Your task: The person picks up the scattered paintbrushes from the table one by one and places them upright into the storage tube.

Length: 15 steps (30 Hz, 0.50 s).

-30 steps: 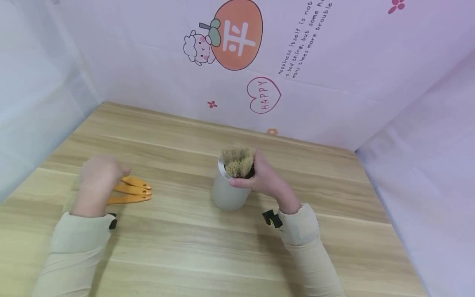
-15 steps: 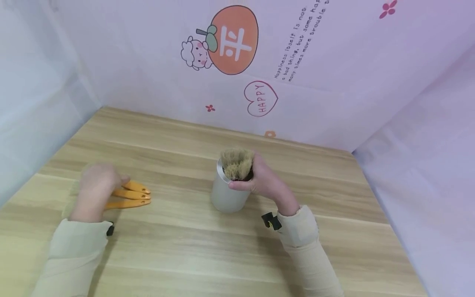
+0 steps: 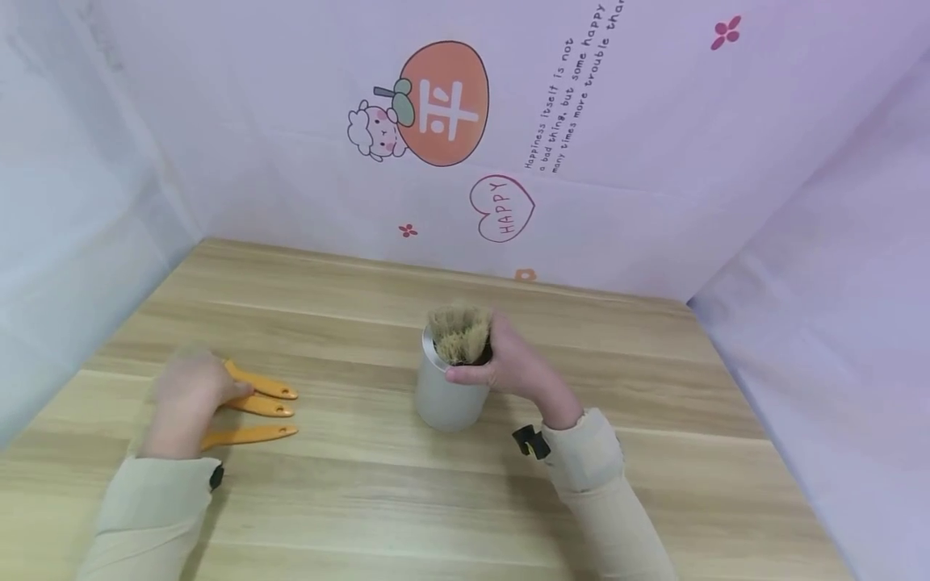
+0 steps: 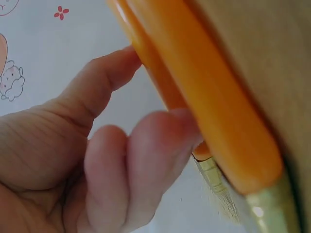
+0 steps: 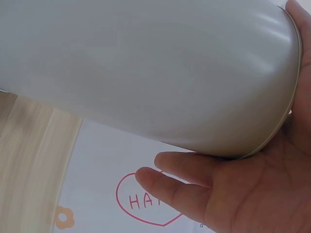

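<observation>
Head view shows your right hand (image 3: pixel 519 371) with its grip around the upper rim of a grey metal canister (image 3: pixel 446 395), thumb across the near side of the rim and fingers behind it. Right beside that grip, inside the canister, a tuft of pale brush bristles (image 3: pixel 459 332) stands up above the rim. Your right wrist view confirms it: the canister wall (image 5: pixel 146 68) lies against your palm, with your fingers (image 5: pixel 184 170) curling past its rim. The canister stands upright on the desk (image 3: pixel 465 500).

Your left hand (image 3: pixel 190 395) lies well apart from the canister, out to its left, over three orange-handled brushes (image 3: pixel 261 407) lying on the desk. Their handle ends fan out just beyond your fingertips, pointing toward the canister. In the left wrist view your grip is narrow: your curled fingers (image 4: pixel 160 145) press on one side of an orange handle (image 4: pixel 214 111) and your thumb on the other, pinching it. Past your fingers the handle runs into a gold ferrule (image 4: pixel 269 208).

Beyond both hands, a pale pink backdrop (image 3: pixel 654 161) with cartoon prints rises behind the desk.
</observation>
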Available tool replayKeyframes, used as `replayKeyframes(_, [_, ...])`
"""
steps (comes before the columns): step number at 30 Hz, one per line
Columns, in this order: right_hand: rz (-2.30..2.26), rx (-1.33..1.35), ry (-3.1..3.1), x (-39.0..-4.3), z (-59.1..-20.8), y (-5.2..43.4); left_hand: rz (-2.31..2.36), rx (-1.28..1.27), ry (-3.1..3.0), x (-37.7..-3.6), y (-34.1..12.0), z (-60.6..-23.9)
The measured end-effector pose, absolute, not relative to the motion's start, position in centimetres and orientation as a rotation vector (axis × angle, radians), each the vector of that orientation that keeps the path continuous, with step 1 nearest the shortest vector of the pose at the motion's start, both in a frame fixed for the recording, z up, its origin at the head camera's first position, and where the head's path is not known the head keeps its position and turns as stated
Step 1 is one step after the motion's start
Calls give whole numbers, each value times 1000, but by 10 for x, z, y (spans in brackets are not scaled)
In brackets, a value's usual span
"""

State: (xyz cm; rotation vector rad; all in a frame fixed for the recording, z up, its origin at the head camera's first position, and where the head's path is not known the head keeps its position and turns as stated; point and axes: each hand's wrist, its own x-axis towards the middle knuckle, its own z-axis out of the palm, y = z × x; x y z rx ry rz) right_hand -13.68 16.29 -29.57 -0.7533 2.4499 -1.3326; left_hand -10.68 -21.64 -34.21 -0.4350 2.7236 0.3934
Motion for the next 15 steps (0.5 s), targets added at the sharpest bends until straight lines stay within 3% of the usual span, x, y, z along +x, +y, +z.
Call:
replayKeyframes(7, [-1324, -760, 2448, -137, -295, 161, 399, -368, 2783, -114, -202, -347])
replayKeyframes(15, [-1319, -643, 2471, -134, -297, 163, 629, -475, 2645, -119, -194, -348])
